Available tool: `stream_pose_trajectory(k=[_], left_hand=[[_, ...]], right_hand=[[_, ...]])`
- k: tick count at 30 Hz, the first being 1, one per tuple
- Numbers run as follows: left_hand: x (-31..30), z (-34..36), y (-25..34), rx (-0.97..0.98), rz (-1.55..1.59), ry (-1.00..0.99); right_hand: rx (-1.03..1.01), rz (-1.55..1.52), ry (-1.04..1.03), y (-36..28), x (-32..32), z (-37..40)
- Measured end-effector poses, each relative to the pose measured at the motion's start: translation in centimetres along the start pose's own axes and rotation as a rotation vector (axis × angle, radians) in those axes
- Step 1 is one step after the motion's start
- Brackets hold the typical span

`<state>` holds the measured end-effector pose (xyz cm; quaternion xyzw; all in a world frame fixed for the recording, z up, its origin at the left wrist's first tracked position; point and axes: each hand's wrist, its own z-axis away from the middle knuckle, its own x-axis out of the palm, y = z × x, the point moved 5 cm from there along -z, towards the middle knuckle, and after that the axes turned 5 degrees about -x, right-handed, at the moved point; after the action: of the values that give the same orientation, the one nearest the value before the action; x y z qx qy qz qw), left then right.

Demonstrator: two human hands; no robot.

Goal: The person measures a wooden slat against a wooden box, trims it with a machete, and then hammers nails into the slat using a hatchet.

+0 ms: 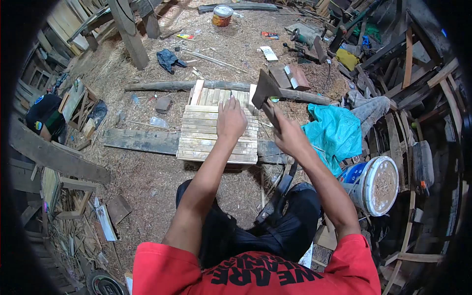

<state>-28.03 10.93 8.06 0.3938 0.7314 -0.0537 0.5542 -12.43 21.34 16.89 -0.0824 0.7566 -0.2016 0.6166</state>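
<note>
A box-like piece made of narrow wooden slats [196, 142] sits in front of me, propped across a dark plank. My left hand [232, 119] rests on its top, fingers stretched forward over the slats; whether something small is under the fingertips is hidden. To the right of the box, my right hand [289, 132] is closed around the handle of a hatchet [267, 89]. The hatchet's broad dark head points up and away from me, raised near the box's far right corner.
The dark plank [140, 140] and a long pole [162, 86] lie across the shavings-covered ground. Right of me are a teal plastic sheet [334, 132] and a white-lidded bucket [381, 187]. A person [45, 115] is at far left. A paint can [222, 16] stands ahead.
</note>
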Motion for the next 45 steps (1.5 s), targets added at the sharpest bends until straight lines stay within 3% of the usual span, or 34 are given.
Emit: stream_pose_trajectory(k=[1, 6, 7, 10, 11, 15, 19, 23, 26, 28, 33, 37, 45], left_hand=[[-0.1, -0.1, 0.1, 0.000, 0.000, 0.004], [0.2, 0.1, -0.1, 0.007, -0.016, 0.016], [0.1, 0.1, -0.1, 0.004, -0.020, 0.008], [-0.2, -0.2, 0.1, 0.007, -0.030, 0.005], [0.1, -0.2, 0.0, 0.004, -0.031, 0.016], [-0.3, 0.0, 0.1, -0.008, -0.019, -0.038], [-0.1, 0.3, 0.0, -0.006, -0.007, -0.014], [0.2, 0.2, -0.1, -0.003, -0.001, -0.008], [0.3, 0.0, -0.2, 0.002, -0.015, -0.012], [0.4, 0.3, -0.2, 0.003, -0.025, -0.018], [0.0, 0.2, 0.0, -0.003, -0.019, -0.016], [0.2, 0.6, -0.2, -0.020, -0.010, -0.039], [-0.5, 0.3, 0.1, 0.006, -0.010, 0.013]], right_hand=[[-0.003, -0.030, 0.003, -1.1, -1.7, -0.3], [-0.199, -0.110, 0.459, -4.5, -6.9, -1.5], [-0.144, -0.153, 0.433, -4.4, -6.8, -1.5], [-0.230, -0.098, 0.349, -2.6, -2.2, -0.2], [-0.020, 0.000, 0.002, -0.1, 1.3, 0.0], [0.021, -0.072, 0.200, -1.5, -3.0, -0.3], [-0.118, -0.088, 0.347, -3.4, -5.2, -0.1], [-0.029, -0.053, 0.115, -1.6, -0.7, 0.4], [0.013, -0.026, 0.032, -1.3, -0.8, 0.2], [-0.200, 0.005, 0.276, -3.2, -3.7, -0.5], [-0.231, -0.151, 0.534, -5.7, -6.8, -1.6], [-0.005, 0.017, 0.098, -1.5, 1.5, 0.7], [-0.037, -0.062, 0.285, -3.9, -4.3, 0.1]])
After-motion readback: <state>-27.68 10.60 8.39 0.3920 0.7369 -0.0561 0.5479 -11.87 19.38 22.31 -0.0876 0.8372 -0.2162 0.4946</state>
